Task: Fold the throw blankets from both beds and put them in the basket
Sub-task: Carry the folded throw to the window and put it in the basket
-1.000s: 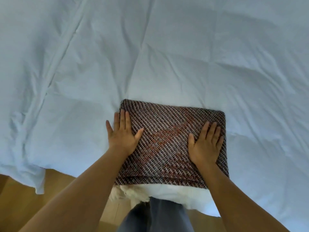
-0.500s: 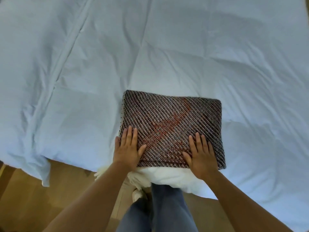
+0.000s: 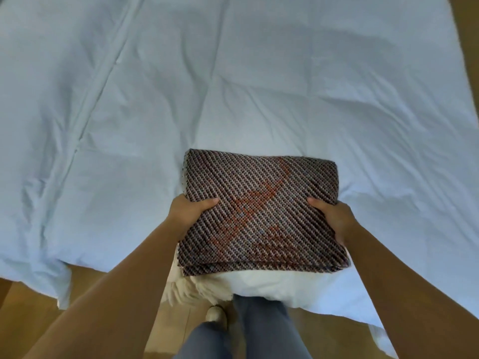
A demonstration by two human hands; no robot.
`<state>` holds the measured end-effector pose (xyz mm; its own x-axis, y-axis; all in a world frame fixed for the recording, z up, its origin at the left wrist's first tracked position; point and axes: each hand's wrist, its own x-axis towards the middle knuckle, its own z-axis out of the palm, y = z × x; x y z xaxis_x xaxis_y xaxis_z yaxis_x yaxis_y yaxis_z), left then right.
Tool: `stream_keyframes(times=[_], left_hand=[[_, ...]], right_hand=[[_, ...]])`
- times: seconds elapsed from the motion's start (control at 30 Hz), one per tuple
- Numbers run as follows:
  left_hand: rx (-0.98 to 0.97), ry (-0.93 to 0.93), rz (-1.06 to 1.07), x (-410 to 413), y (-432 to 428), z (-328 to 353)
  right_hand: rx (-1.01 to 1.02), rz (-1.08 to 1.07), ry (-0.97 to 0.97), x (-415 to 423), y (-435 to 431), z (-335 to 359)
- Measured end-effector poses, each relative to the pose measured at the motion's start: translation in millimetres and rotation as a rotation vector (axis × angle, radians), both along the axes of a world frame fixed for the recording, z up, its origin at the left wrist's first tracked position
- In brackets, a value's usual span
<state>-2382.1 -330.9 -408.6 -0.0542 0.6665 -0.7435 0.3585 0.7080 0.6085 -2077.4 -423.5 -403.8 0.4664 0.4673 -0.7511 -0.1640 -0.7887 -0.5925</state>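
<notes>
folded throw blanket (image 3: 259, 208) sat at the near edge of the bed (image 3: 259, 86), left hand (image 3: 188, 212) and right hand (image 3: 334, 218) gripping its sides, thumbs on top.

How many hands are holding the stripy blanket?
2. The left hand grips the folded throw blanket at its left edge, the right hand at its right edge, thumbs on top; fingers underneath are hidden.

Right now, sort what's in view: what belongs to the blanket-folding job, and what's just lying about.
Job:
blanket, folded, at the near edge of the bed
left hand, gripping its left side
right hand, gripping its right side

Lying about:
duvet, under the blanket
floor
shoe, on the floor
</notes>
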Motion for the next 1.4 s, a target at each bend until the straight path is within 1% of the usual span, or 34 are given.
stream_keyframes(times=[0.13, 0.27, 0.37, 0.5, 0.67, 0.87, 0.93, 1.03, 1.1, 1.2, 1.4], left_hand=[[0.153, 0.003, -0.054, 0.9, -15.3, 34.7], [0.252, -0.021, -0.134, 8.2, -31.2, 82.8], [0.324, -0.058, -0.231, 34.5, -45.9, 128.9], [0.403, -0.141, -0.396, 104.2, -71.6, 197.3], [0.49, -0.281, -0.61, 236.1, -126.3, 287.6], [0.516, -0.538, -0.887, 405.5, -245.6, 368.2], [0.495, -0.61, -0.986, 454.9, -298.6, 384.2], [0.484, -0.684, -1.076, 516.7, -371.1, 398.8], [0.472, -0.724, -1.164, 556.0, -421.7, 404.6], [0.421, -0.767, -1.288, 609.6, -496.1, 404.9], [0.333, -0.788, -1.53, 709.9, -634.9, 387.3]], right_hand=[[0.113, 0.016, -0.127, -9.4, -21.3, 34.5], [0.233, -0.082, -0.225, -19.5, -69.8, 82.8], [0.299, -0.185, -0.265, -10.0, -113.9, 122.9], [0.367, -0.375, -0.337, 24.6, -179.5, 185.9], [0.441, -0.629, -0.416, 101.0, -277.4, 267.2], [0.458, -0.881, -0.627, 196.2, -442.3, 351.3], [0.457, -0.957, -0.711, 217.9, -502.7, 371.0], [0.426, -1.066, -0.825, 239.8, -582.1, 390.5], [0.438, -1.152, -0.871, 251.5, -635.7, 398.7], [0.388, -1.263, -0.892, 264.9, -708.4, 403.1], [0.325, -1.518, -0.888, 290.3, -824.9, 379.1]])
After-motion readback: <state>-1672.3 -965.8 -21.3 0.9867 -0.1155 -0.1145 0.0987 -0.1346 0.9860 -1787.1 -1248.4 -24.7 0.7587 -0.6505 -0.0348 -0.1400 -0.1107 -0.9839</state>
